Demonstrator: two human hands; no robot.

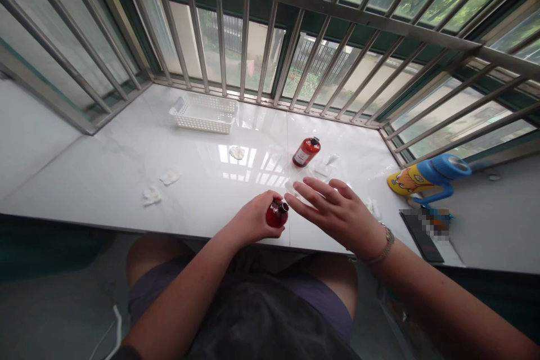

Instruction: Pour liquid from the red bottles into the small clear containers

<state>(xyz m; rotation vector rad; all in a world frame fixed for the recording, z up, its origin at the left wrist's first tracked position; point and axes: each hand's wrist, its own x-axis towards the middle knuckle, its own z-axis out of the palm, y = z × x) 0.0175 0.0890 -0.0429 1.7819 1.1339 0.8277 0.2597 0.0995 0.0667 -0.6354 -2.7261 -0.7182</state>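
Observation:
My left hand (256,218) is wrapped round a dark red bottle (275,217) near the front edge of the counter. The bottle's dark, narrow neck is uncapped and tips toward the right. Just right of it my right hand (333,208) hovers over the counter with its fingers stretched out and apart. Something whitish and see-through (291,187) shows by its fingertips, too unclear to name. Farther back, a second red bottle (306,152) with a pale label and a black neck stands on the counter.
Crumpled white tissues (152,196) lie on the glossy white counter (105,180). A white perforated basket (205,114) sits by the barred window. To the right are a blue-and-yellow flask (426,174), a flat black object (422,236) and crumpled clear plastic (324,165).

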